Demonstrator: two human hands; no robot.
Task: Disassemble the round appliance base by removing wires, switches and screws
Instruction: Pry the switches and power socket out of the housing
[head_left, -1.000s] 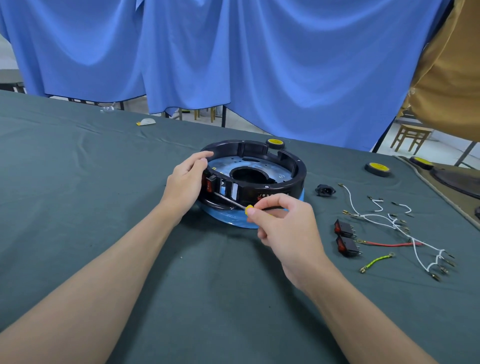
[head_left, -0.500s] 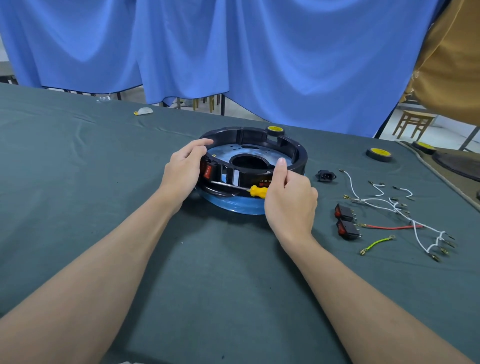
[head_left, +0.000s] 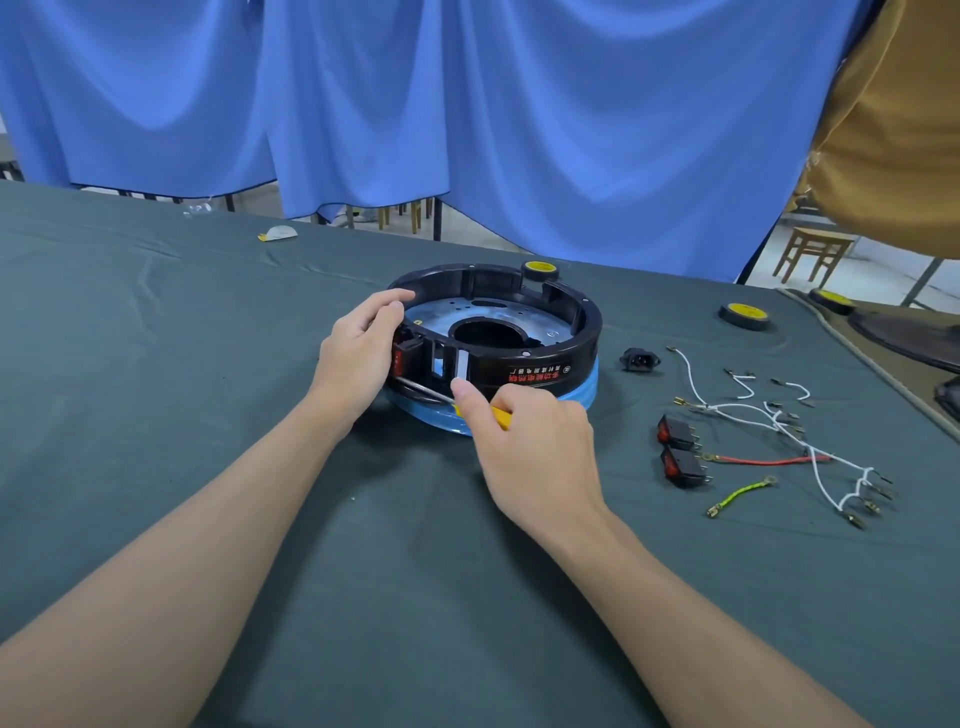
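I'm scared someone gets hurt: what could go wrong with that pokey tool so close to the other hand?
1. The screwdriver in the right hand points toward the left hand gripping the round base; a slip could jab its fingers.
2. Prying near the red switch still in the wall might crack the black plastic.
3. The loose wires lying to the right could snag a moving arm.

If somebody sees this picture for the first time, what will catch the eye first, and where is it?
First the black round base in the middle of the dark cloth: the left hand grips its near-left rim and the right hand holds a yellow-handled screwdriver against its front wall. Then, to its right, loose white wires and two rocker switches.
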